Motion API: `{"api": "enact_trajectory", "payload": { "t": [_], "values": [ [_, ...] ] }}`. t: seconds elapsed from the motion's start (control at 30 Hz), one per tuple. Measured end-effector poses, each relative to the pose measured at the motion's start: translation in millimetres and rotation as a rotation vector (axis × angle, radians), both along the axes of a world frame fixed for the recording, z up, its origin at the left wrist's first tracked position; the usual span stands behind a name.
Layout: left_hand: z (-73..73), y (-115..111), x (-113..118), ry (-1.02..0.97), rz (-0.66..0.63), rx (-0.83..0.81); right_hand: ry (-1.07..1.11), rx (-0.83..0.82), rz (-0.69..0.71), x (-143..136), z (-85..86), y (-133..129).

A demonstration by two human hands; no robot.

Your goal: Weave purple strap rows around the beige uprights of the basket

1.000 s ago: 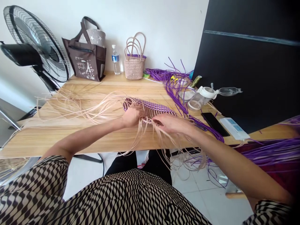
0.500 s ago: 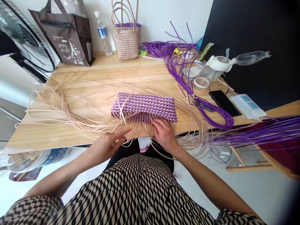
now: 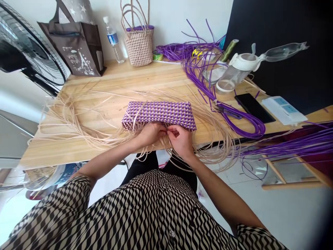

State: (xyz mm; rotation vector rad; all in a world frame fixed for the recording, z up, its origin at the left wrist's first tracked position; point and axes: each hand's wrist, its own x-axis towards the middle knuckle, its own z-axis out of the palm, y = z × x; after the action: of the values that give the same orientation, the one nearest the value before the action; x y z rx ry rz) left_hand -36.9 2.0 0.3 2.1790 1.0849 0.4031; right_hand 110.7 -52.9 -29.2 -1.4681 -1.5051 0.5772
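Note:
A purple and beige woven basket [image 3: 160, 113] lies on its side near the table's front edge, its open rim toward me. Long beige strips [image 3: 85, 133] trail from it to both sides and over the edge. My left hand [image 3: 152, 133] is at the middle of the rim, fingers closed in a pinch. Close against it, my right hand [image 3: 180, 139] pinches too, thumb and forefinger together at the rim. Both seem to grip a beige strip, though the fingertips partly cover it.
Purple strips [image 3: 200, 81] run in a bundle down the right side, with scissors [image 3: 229, 111] on them. Beyond are a phone [image 3: 255, 107], a power strip [image 3: 284, 109] and a plastic bottle [image 3: 235, 73]. A finished basket [image 3: 139, 47] and a bag [image 3: 78, 48] stand behind; a fan [image 3: 31, 48] is left.
My left hand has moved right and up to the rim and now meets my right hand there, its fingers closing from a stretched pose. The right hand stays near the rim.

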Motion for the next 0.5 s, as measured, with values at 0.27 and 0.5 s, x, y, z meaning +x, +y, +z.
{"api": "enact_trajectory", "payload": {
  "t": [0.27,0.5],
  "values": [
    [-11.4,9,-15,-0.184,-0.08,-0.242,-0.195,0.126,0.091,8,-8.5,-6],
    [-4.8,15,-19,-0.163,-0.105,-0.384,-0.38,0.162,0.126,5,-11.7,-10]
  ]
}}
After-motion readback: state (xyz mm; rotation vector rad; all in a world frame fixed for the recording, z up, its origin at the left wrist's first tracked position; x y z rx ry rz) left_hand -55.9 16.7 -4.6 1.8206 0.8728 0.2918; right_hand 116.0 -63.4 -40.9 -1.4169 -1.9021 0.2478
